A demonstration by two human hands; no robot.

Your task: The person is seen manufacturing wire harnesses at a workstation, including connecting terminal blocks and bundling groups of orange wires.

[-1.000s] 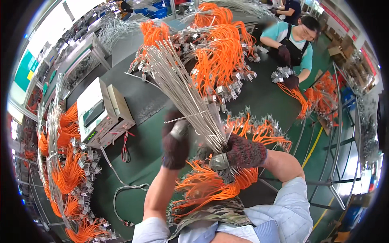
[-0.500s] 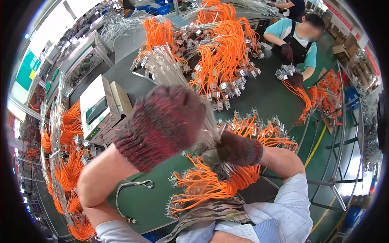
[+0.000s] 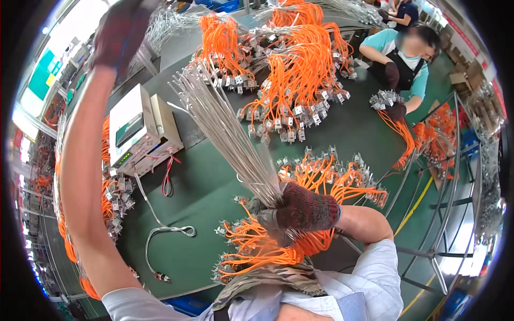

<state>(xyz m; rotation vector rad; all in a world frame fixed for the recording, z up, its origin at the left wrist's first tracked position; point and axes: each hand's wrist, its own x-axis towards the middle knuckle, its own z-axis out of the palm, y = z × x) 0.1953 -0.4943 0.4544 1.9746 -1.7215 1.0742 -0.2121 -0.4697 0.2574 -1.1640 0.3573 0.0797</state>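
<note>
My right hand, in a dark red knitted glove, is closed round a bundle of clear silvery cables. The bundle slants up and to the left, its loose ends fanned out. Just under this hand lie orange cables with metal connectors, near my body. My left hand, gloved too, is raised at the far upper left, away from the bundle. Its fingers are blurred and partly cut off by the picture edge.
A white bench instrument with red leads stands left on the green table. A grey cord lies before it. Orange cable heaps cover the far side. At the right, a co-worker handles orange cables beside a metal rack.
My left hand has left the bundle and swung up to the far upper left. My right hand still grips the cables, which now show along their length.
</note>
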